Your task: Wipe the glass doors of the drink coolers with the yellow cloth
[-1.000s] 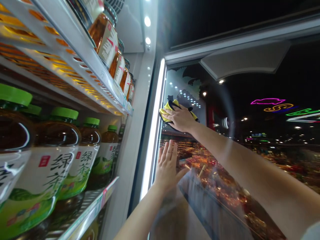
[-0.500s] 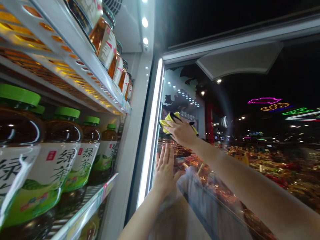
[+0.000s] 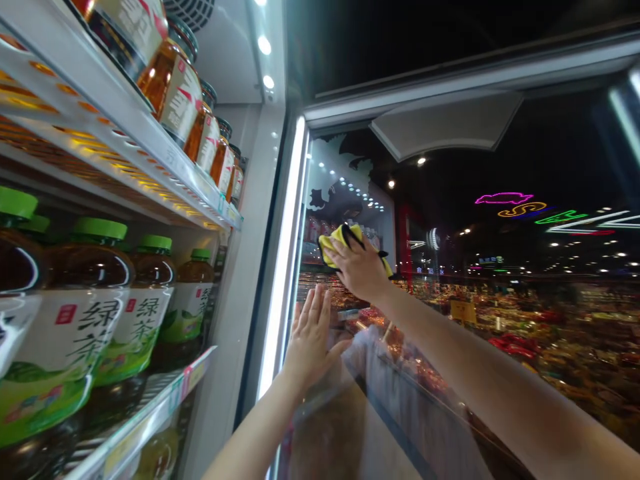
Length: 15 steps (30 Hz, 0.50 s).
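A glass door [image 3: 360, 413] with a pale frame fills the middle and right of the view. On its glass lies my left hand [image 3: 311, 340], palm flat and fingers spread, near the bright light strip [image 3: 284, 267]. Higher and to the right, my right hand [image 3: 361, 267] presses a yellow cloth [image 3: 327, 245] with black edging against the glass. Its fingers lie over the cloth, which sticks out on both sides.
Shelves on the left hold green-capped tea bottles [image 3: 147, 300] below and amber bottles [image 3: 173, 93] above. The shelf edge [image 3: 150, 413] juts toward the door. Behind the glass are colourful packed goods [image 3: 520, 343] and neon signs.
The view has shifted, so the shelves and door frame sit further left. Relative to the door frame, my right hand and the cloth have moved right across the glass. My left hand stays on the glass.
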Available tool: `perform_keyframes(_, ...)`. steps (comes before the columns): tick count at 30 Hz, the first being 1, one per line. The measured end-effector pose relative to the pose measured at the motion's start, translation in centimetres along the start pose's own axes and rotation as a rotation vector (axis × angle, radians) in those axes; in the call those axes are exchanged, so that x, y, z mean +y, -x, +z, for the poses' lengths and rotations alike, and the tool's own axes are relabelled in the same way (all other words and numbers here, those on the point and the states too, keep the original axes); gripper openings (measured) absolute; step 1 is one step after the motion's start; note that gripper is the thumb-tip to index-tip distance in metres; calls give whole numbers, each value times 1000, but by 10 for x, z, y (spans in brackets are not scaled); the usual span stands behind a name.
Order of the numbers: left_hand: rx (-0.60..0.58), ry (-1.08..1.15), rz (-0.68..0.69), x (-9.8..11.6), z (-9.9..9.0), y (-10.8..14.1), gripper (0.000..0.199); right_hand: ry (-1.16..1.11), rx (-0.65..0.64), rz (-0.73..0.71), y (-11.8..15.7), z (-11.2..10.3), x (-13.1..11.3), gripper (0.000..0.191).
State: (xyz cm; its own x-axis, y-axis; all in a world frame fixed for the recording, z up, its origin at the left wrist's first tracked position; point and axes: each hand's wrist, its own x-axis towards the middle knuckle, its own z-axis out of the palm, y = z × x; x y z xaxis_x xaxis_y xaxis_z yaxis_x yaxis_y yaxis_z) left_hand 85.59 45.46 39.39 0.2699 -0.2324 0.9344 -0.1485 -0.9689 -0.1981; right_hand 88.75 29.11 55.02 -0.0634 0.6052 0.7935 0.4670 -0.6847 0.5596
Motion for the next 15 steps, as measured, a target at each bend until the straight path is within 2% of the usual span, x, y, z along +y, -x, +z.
perform_keyframes(3,6,-14,8,6,-1,-13,104,68,80,215,4,-18,43,60)
perform_keyframes(5,11,-14,4,15,0,-27,104,95,112,305,-9,-23,54,58)
perform_keyframes(6,10,-9,4,20,0,-35,103,98,110,305,-14,-23,54,58)
perform_keyframes(8,5,9,7,32,2,-49,103,89,75,209,-13,-21,47,59)
perform_keyframes(10,10,33,17,44,4,-60,103,75,24,73,7,-22,44,58)
perform_keyframes(12,33,51,37,55,6,-68,105,80,6,28,36,-29,55,58)
perform_keyframes(15,69,56,89,71,9,-78,104,134,76,191,63,-46,92,56)
